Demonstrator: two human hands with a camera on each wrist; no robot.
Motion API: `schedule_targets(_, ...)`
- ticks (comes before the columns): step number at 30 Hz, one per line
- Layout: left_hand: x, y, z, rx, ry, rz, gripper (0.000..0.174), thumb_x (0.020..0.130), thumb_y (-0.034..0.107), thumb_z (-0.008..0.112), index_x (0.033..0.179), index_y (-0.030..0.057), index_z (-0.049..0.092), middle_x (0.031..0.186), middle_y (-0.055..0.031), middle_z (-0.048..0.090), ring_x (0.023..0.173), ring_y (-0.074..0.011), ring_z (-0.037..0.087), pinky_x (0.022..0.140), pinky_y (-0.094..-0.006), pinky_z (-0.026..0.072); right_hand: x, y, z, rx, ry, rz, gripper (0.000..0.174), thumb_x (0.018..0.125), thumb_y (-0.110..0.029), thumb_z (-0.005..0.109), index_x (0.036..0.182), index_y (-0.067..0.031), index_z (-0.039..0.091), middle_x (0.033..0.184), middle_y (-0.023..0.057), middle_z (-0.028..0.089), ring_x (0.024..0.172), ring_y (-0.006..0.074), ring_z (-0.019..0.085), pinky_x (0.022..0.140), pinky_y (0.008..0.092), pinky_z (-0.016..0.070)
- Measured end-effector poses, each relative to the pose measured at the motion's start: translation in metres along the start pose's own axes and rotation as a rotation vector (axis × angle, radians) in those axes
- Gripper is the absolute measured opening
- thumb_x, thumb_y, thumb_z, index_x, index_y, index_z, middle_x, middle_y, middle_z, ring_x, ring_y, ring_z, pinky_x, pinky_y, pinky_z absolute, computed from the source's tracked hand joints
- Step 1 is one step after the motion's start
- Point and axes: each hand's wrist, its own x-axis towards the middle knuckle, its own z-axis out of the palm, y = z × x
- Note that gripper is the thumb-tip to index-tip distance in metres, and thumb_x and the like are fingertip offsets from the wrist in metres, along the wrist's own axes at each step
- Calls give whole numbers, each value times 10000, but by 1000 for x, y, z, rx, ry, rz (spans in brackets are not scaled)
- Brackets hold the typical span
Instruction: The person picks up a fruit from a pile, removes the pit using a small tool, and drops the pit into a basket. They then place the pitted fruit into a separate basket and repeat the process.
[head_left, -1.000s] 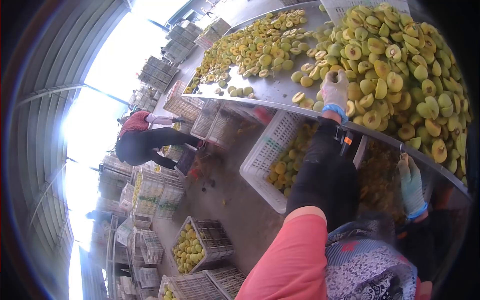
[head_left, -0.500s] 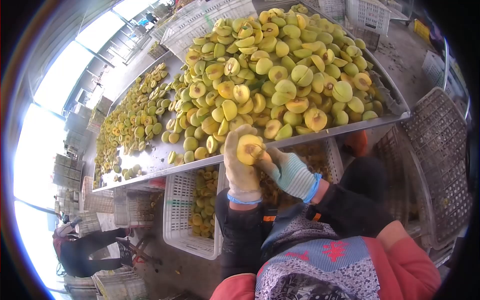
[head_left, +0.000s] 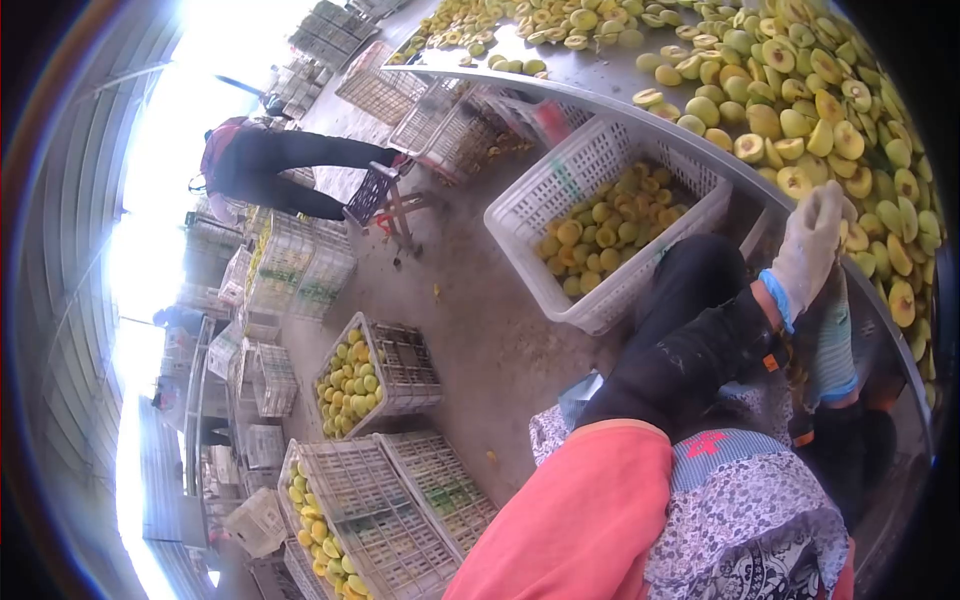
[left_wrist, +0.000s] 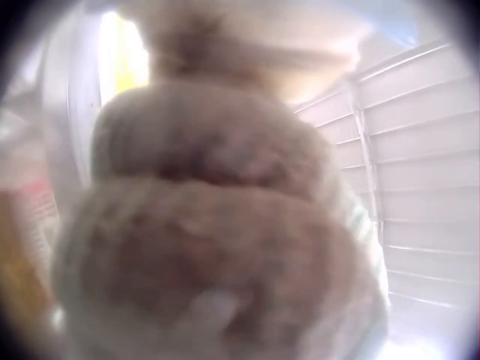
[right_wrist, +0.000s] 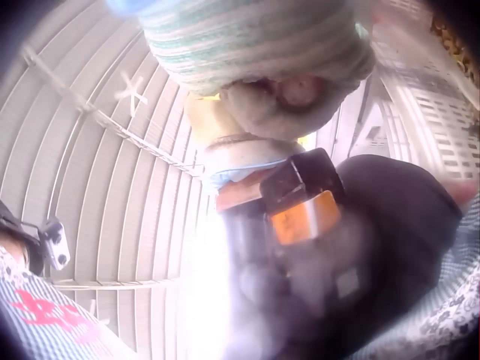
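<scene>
Lying just beside the left hand (head_left: pixel 812 250): halved fruit (head_left: pixel 795 182).

Strong white daylight enters by the open side (head_left: pixel 185 150) in the head view, and glare hides its details. The table (head_left: pixel 575 68) shines; the floor (head_left: pixel 480 345) is dimmer. Edges are bent, corners black. The left wrist view is heavily blurred, its glove (left_wrist: pixel 217 255) out of focus. In the right wrist view, haze washes the sleeve (right_wrist: pixel 262 300).

bench (head_left: pixel 588 68) near edge, left: bare metal, passable | right: fruit heap (head_left: pixel 840 130) blocks, up to edge | below edge: white crate (head_left: pixel 560 182) juts
</scene>
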Motion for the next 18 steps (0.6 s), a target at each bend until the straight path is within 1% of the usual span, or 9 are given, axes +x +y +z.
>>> schedule_targets(1, -2, 3, -4, 31, -15, 18, 340, 1049, 365, 488, 893, 86, 605, 717, 27, 498, 602, -60, 430, 557, -234, 363, -6, -10, -3, 225, -9, 281, 493, 985, -496, 554, 1303, -119, 563, 823, 27, 633, 593, 129, 577, 498, 243, 449)
schedule_targets(4, -8, 10, -7, 102, -78, 59, 323, 1055, 340, 475, 939, 76, 620, 774, 10, 552, 635, -77, 477, 582, -235, 397, -14, -19, -8, 517, -170, 589, 517, 963, -650, 493, 1166, -190, 614, 581, -97, 382, 399, 11, 305, 349, 169, 203)
schedule_targets(6, -3, 4, -10, 121, -147, 76, 297, 1057, 314, 473, 994, 72, 632, 825, 8, 572, 663, -88, 494, 601, -234, 411, -15, -38, -8, 542, -135, 648, 476, 972, -609, 501, 1127, -174, 615, 583, -87, 362, 420, 40, 311, 370, 197, 222)
schedule_targets(9, 6, 19, -15, 46, -268, -140, 303, 1027, 281, 528, 1174, 40, 640, 987, -78, 635, 798, -149, 618, 659, -292, 522, -17, -53, -3, 259, -153, 467, 414, 992, -508, 504, 1071, -118, 619, 657, -29, 465, 505, 123, 423, 446, 262, 323)
schedule_targets(11, 0, 20, -2, 129, -182, -163, 372, 1031, 326, 501, 1057, -9, 661, 822, -86, 657, 690, -171, 624, 600, -290, 501, -15, -50, -8, -191, -154, 46, 379, 1006, -440, 506, 1033, -81, 622, 706, 10, 533, 561, 179, 497, 496, 305, 391)
schedule_targets(13, -1, 16, 6, 141, -136, -168, 408, 1031, 360, 504, 924, 0, 662, 707, -85, 644, 604, -160, 598, 560, -274, 467, -15, -45, -15, -333, -151, -101, 350, 1020, -373, 508, 996, -44, 624, 755, 48, 602, 617, 235, 572, 547, 349, 458)
schedule_targets(14, -4, 16, 9, 120, -126, -191, 416, 1033, 360, 511, 861, 12, 661, 706, -81, 646, 597, -145, 586, 545, -260, 445, -22, -70, -19, 235, -263, 564, 461, 1023, -507, 483, 935, -77, 620, 663, -2, 550, 501, 165, 511, 446, 304, 401)
schedule_targets(16, -1, 14, 3, 188, -208, -254, 515, 1034, 421, 489, 800, 0, 669, 704, -84, 651, 615, -152, 596, 561, -272, 449, -22, -74, -29, 404, -419, 698, 575, 968, -680, 438, 852, -134, 575, 567, -59, 414, 401, 69, 329, 370, 240, 250)
schedule_targets(18, 2, 11, 1, 325, -281, -258, 564, 1026, 456, 495, 753, -3, 676, 712, -86, 654, 611, -151, 589, 586, -278, 459, -19, -80, -28, 202, -359, 692, 592, 942, -708, 463, 825, -135, 555, 567, -66, 389, 398, 59, 298, 360, 250, 238)
